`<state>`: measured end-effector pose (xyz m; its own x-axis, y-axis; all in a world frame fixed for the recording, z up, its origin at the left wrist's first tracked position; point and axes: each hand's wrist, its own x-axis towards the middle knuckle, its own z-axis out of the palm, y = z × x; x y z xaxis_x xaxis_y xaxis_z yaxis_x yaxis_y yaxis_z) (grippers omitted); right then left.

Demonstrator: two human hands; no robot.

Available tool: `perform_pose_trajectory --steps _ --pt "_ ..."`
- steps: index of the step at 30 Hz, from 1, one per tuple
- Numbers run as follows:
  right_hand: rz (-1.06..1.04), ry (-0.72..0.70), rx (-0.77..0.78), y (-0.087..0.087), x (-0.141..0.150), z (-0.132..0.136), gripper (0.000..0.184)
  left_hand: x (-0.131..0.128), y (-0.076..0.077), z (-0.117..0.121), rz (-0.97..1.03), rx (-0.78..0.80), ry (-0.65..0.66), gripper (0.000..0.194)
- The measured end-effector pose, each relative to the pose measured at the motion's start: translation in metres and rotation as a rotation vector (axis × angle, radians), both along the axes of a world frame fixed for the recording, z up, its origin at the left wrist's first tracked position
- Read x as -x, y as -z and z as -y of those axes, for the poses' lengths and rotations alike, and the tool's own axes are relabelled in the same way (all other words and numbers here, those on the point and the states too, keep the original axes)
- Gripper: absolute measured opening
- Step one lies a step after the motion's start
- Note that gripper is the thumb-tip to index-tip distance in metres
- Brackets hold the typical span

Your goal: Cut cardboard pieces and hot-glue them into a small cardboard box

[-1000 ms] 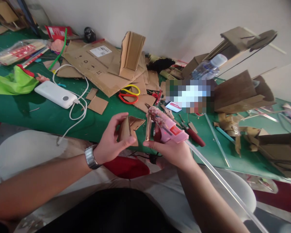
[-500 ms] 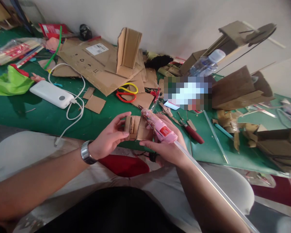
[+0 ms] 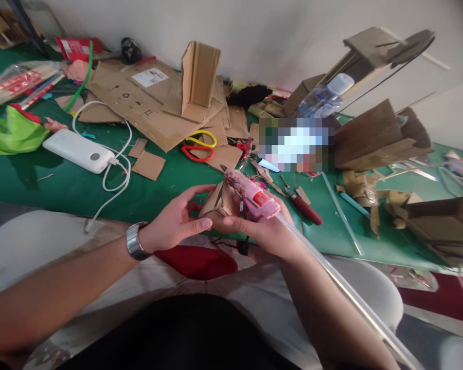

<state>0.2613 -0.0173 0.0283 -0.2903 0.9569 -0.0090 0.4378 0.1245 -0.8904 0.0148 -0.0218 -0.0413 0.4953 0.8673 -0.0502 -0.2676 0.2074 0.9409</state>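
Between my two hands is a small folded cardboard piece [image 3: 213, 204], tilted so that an edge faces up. My left hand [image 3: 173, 218] holds its left side, with fingers behind and thumb in front. My right hand [image 3: 273, 234] is closed around a pink hot glue gun [image 3: 250, 195], and its thumb presses the near right side of the cardboard. The glue gun's nozzle points up and left, just above the cardboard. A long clear glue stick [image 3: 332, 277] runs out of its back along my right forearm. Some right fingers are hidden behind the gun.
Behind my hands lie yellow and red-handled scissors [image 3: 199, 146] and flat cardboard [image 3: 139, 105]. At left is a white power bank [image 3: 77, 150] with a cable. A red-handled tool [image 3: 306, 208], a plastic bottle [image 3: 324, 97] and cardboard structures [image 3: 378, 136] stand or lie at right.
The cardboard piece has turned and tilted between my hands, its edge now facing up. My left thumb has shifted across its front. The glue gun stays in my right hand.
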Motion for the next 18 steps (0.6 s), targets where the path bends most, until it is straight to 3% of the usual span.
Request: perform_pose_trajectory --steps 4,9,18 --pt "-0.160 -0.056 0.067 -0.0010 -0.0003 -0.0004 0.086 0.0014 0.0021 -0.0015 -0.111 -0.014 -0.074 0.065" --pt "-0.079 0.006 0.069 -0.0034 -0.0057 -0.0003 0.084 0.0032 0.0063 0.0006 -0.085 -0.004 -0.093 0.070" --pt "-0.044 -0.097 0.106 -0.0095 -0.0070 -0.0045 0.079 0.0042 0.0042 0.0024 -0.129 -0.016 -0.056 0.069"
